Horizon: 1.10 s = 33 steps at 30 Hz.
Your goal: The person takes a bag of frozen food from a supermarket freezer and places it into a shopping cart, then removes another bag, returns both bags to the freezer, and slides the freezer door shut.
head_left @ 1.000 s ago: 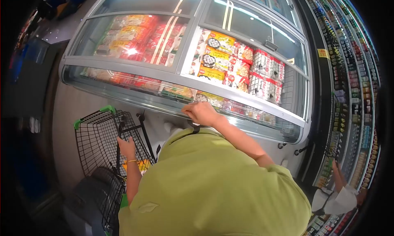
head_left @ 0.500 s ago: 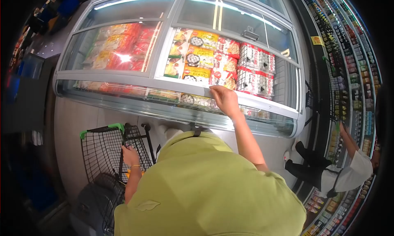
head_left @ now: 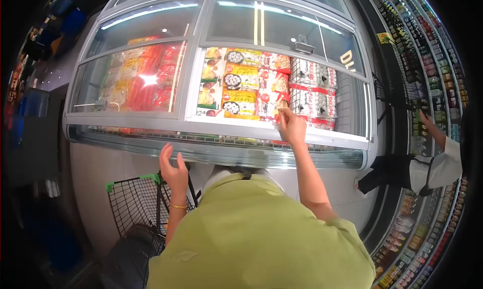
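Note:
My right hand (head_left: pixel 293 125) reaches over the front rim of a glass-topped freezer (head_left: pixel 241 129), its fingers partly extended above the red-and-white frozen food bags (head_left: pixel 272 90). Whether the fingertips touch a bag is hard to see. Beside these lie yellow bags (head_left: pixel 240 80) with pictures of round white balls, and red-white bags (head_left: pixel 320 100) behind a wire divider. My left hand (head_left: pixel 173 171) is raised in front of the freezer's lower glass, thumb and fingers apart, holding nothing. Under it stands a black wire shopping cart (head_left: pixel 133 201) with green corners.
A sliding glass lid with a handle (head_left: pixel 304 45) covers the freezer's back part. Left of it, closed glass covers red bags (head_left: pixel 143 75). A dark backpack (head_left: pixel 133 256) is by the cart. On the right, another person (head_left: pixel 415 171) reaches toward packed shelves (head_left: pixel 432 83).
My left hand has let go of the cart and risen toward the freezer. My right hand has moved from the freezer's rim forward over the bags. The other person has shifted forward along the shelves.

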Available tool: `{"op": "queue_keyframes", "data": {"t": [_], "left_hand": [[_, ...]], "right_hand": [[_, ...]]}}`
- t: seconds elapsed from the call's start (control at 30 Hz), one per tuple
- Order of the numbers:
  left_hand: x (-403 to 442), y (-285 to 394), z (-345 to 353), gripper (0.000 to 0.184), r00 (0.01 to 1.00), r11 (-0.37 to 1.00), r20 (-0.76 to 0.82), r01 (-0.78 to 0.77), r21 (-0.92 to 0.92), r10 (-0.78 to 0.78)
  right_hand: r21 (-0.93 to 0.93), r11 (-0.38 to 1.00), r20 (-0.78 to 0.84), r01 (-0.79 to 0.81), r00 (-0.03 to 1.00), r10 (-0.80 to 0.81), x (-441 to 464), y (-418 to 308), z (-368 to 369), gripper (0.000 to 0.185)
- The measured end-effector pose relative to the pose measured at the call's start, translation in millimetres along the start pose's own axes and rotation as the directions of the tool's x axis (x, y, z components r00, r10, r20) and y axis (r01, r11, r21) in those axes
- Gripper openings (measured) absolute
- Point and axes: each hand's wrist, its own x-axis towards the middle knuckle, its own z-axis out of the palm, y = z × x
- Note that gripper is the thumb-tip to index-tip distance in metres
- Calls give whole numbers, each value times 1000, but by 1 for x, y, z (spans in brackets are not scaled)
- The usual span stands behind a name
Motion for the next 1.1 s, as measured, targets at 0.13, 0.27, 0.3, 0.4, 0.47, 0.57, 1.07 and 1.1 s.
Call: {"op": "queue_keyframes", "data": {"t": [0.13, 0.27, 0.3, 0.4, 0.47, 0.57, 1.07, 1.1], "left_hand": [[71, 57, 53, 16, 915, 969, 345, -147, -197, 209], [118, 68, 110, 20, 628, 951, 722, -273, -147, 292], [128, 67, 123, 29, 503, 967, 838, -229, -107, 212], [146, 62, 162, 37, 328, 908, 918, -412, -73, 223], [158, 59, 197, 45, 279, 932, 948, -360, -45, 154], [179, 41, 261, 52, 339, 996, 939, -86, -39, 66], [229, -84, 488, 35, 233, 242, 855, 961, -132, -462], [228, -92, 501, 36, 247, 159, 844, 968, -194, -476]], "right_hand": [[9, 999, 10, -48, 999, 48, 2, -8, -3, 20], [-18, 997, 74, -77, 994, 78, 6, -9, -5, 23], [-13, 995, 92, -100, 991, 101, 6, -10, -5, 23], [-7, 995, 265, -104, 959, 102, 15, 0, -1, 25], [207, 959, 576, -195, 816, 42, 35, 27, 9, 26], [409, 810, 723, -420, 691, -7, 85, 71, 44, 27], [515, 416, 694, -749, 649, 310, 338, 165, 274, 22], [508, 406, 704, -760, 638, 313, 342, 168, 287, 22]]}}
